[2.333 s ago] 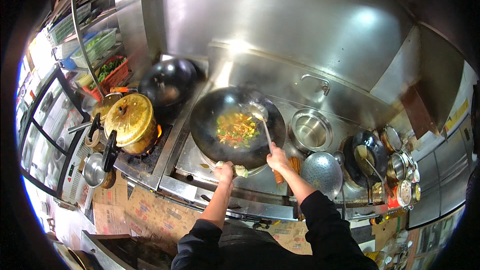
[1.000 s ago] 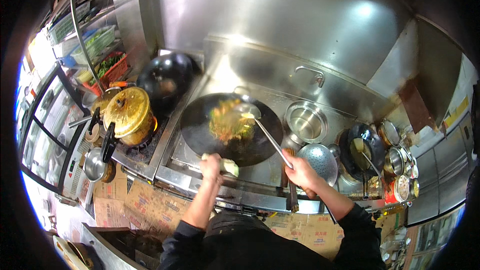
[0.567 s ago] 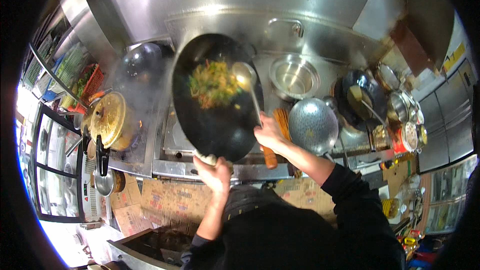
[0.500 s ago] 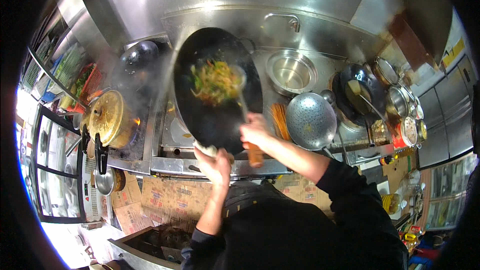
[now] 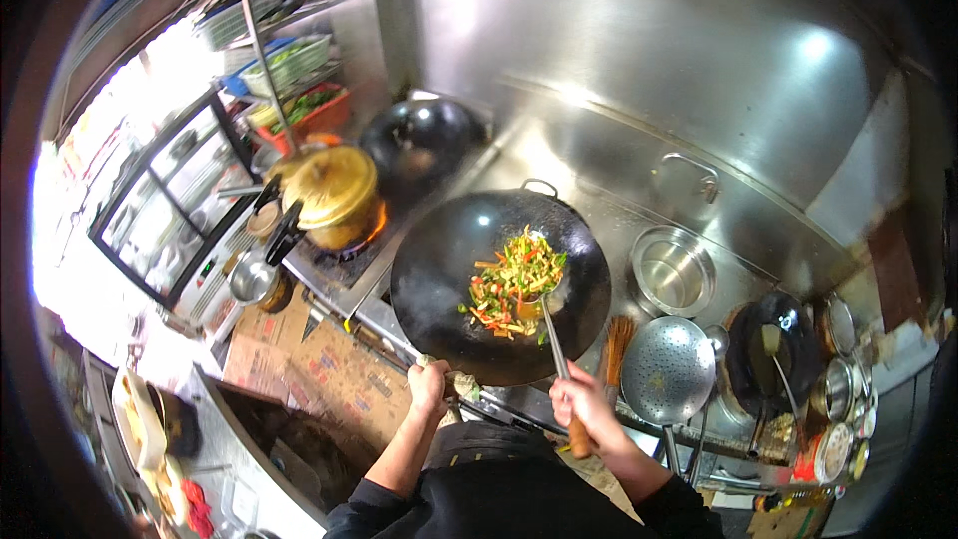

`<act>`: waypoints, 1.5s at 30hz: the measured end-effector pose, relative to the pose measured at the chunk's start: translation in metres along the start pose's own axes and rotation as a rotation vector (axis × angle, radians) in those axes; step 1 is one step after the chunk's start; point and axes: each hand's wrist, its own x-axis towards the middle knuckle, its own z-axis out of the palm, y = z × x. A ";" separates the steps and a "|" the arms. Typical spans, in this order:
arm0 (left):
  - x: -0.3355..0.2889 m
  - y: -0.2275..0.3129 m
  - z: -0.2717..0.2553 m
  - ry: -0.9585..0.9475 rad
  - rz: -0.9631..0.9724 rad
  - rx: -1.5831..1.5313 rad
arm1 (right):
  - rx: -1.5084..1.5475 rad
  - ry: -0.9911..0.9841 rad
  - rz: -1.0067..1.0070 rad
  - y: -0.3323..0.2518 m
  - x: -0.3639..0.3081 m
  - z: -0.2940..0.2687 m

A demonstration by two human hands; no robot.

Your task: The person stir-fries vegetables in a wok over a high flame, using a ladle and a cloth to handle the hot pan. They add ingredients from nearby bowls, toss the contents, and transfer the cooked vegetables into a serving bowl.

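Note:
A large black wok [image 5: 434, 284] sits on the stove in front of me. In it lies a heap of stir-fried vegetables [image 5: 514, 284], green, yellow and red strips. My left hand [image 5: 429, 386] is closed at the wok's near edge, gripping its handle through a pale cloth [image 5: 463, 386]; the handle itself is mostly hidden. The wooden grip of a long metal ladle [image 5: 556, 339] is wrapped in my right hand [image 5: 587, 407]. The ladle's bowl touches the right side of the heap, partly covered by food.
A gold pressure cooker [image 5: 334, 195] stands over a flame at left, with another black wok [image 5: 419, 145] behind it. To the right are a steel pot [image 5: 674, 269], a bamboo brush [image 5: 619, 344], a perforated strainer [image 5: 667, 369] and a dark wok [image 5: 743, 359]. A faucet [image 5: 694, 172] juts from the wall.
The wok has come down from a steep tilt to a flatter position, and the vegetables show sharply now. Both hands keep their holds. My view has swung toward the left.

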 end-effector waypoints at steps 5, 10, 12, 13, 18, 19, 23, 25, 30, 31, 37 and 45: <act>-0.024 -0.013 -0.038 0.119 -0.081 -0.038 | 0.504 -0.265 0.326 -0.018 0.011 -0.025; -0.043 -0.028 -0.083 0.229 -0.047 0.061 | 0.323 -0.315 0.259 -0.002 -0.011 -0.040; -0.042 -0.036 -0.104 0.236 -0.099 0.060 | 0.280 -0.298 0.282 -0.001 -0.008 -0.035; -0.038 -0.037 -0.102 0.262 -0.090 -0.008 | 0.249 -0.292 0.283 -0.003 -0.007 -0.032; -0.021 -0.052 -0.112 0.207 -0.022 0.083 | 0.235 -0.295 0.293 0.001 -0.012 -0.037; -0.021 -0.051 -0.113 0.198 -0.036 0.087 | 0.231 -0.299 0.296 0.001 -0.013 -0.037; -0.016 -0.051 -0.106 0.079 -0.092 0.018 | 0.183 -0.258 0.278 0.002 -0.016 -0.026; -0.025 -0.035 -0.109 -0.009 -0.106 0.032 | 0.174 -0.232 0.277 0.005 -0.018 -0.015; -0.007 -0.044 -0.161 -0.418 -0.061 0.368 | -0.156 -0.209 0.221 0.004 -0.035 0.045; -0.007 -0.044 -0.169 -0.474 -0.044 0.278 | -0.243 -0.209 0.217 0.006 -0.037 0.061; 0.023 -0.090 -0.297 -0.077 -0.091 0.217 | -0.456 -0.420 0.430 0.032 -0.034 0.152; -0.034 -0.084 -0.491 0.775 -0.107 -0.390 | -0.540 -0.675 0.894 0.160 0.004 0.331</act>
